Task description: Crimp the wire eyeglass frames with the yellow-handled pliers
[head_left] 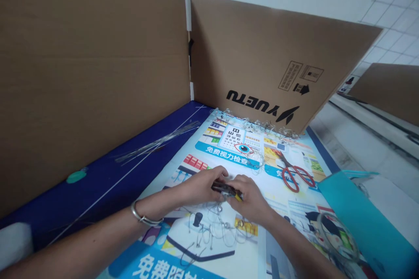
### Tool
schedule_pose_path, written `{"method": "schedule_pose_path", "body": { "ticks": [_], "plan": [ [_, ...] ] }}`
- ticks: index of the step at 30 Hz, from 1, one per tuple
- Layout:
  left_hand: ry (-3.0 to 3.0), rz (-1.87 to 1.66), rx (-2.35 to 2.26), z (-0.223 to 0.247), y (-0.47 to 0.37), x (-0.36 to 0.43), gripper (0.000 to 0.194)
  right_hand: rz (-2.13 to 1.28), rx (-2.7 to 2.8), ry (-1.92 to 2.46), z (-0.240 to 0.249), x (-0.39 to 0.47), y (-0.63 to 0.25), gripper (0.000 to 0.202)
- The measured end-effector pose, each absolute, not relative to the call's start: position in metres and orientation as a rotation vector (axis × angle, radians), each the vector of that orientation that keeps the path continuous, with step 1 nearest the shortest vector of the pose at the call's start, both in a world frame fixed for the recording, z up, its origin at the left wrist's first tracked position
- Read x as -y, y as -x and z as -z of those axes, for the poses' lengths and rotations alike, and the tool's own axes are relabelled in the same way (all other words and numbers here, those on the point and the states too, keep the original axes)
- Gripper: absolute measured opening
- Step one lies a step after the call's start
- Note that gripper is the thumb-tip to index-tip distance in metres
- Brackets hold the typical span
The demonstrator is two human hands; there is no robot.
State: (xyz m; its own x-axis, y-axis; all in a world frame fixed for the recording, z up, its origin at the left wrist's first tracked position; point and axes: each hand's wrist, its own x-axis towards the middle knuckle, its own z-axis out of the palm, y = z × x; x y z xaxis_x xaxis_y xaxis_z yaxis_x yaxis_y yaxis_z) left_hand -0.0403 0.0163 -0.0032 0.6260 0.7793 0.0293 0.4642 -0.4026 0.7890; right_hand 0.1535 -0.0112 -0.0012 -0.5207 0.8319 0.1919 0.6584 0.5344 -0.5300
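Note:
My right hand is closed round a pair of pliers with dark metal and a bit of yellow on the grip. The pliers point left, toward my left hand, whose fingers are curled in at their other end. What those fingers pinch is too small and hidden to tell. Below both hands lies a loose tangle of thin wire loops, part of it close under the pliers. Scissors with red handles rest beyond my right hand, blades partly apart.
Tall cardboard panels wall off the left and back. Small twisted wire pieces line the back panel's foot. Straight wires lie on the dark blue surface at left. A wire coil and a turquoise box are at right.

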Motion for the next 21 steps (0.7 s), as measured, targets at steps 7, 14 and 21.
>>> {"method": "schedule_pose_path", "body": {
  "ticks": [7,14,21],
  "plan": [
    [-2.118,-0.514,-0.88,0.0061,0.0413,-0.023,0.031,-0.615,2.328,1.181,-0.0039,0.0102,-0.1566,0.015],
    [-2.232,-0.489,-0.883,0.0029,0.0444,-0.0241,0.034,-0.566,2.346,1.191,-0.003,0.0103,-0.1547,0.006],
    [-2.309,-0.462,-0.905,0.0037,0.0457,-0.0247,0.035,-0.562,2.348,1.193,-0.003,0.012,-0.1547,0.008]
  ]
}}
